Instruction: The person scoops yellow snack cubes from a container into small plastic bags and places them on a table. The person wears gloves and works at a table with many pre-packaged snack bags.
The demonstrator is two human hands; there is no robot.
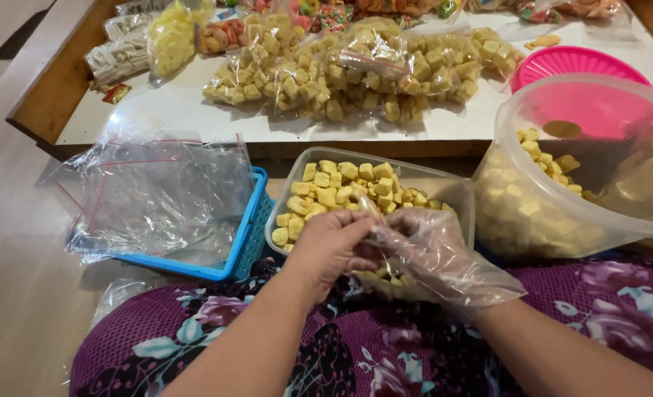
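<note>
Two hands: I see both meeting low in the centre, over my lap in purple flowered cloth (385,353).
Left hand (331,246): bare, fingers curled and pinching the mouth of a small clear bag (385,276).
Right hand (433,250): inside a loose clear plastic glove, fingers bent and pressed to the same bag from the other side.
Small clear bag: held between both hands — yellow snack cubes show through it, just in front of the rectangular tub.
Rectangular tub (455,192): clear plastic, filled with yellow cubes (341,187), directly beyond my hands.
Round tub (561,213): large, clear, to the right, tilted toward me, also holding cubes.
Blue basket (249,235): left of the rectangular tub, carrying a stack of empty zip bags (157,191).
Worktop (179,110): white, beyond the tubs — filled snack bags (356,70) lie in a heap on it, with a pink lid (576,62) at the right.
</note>
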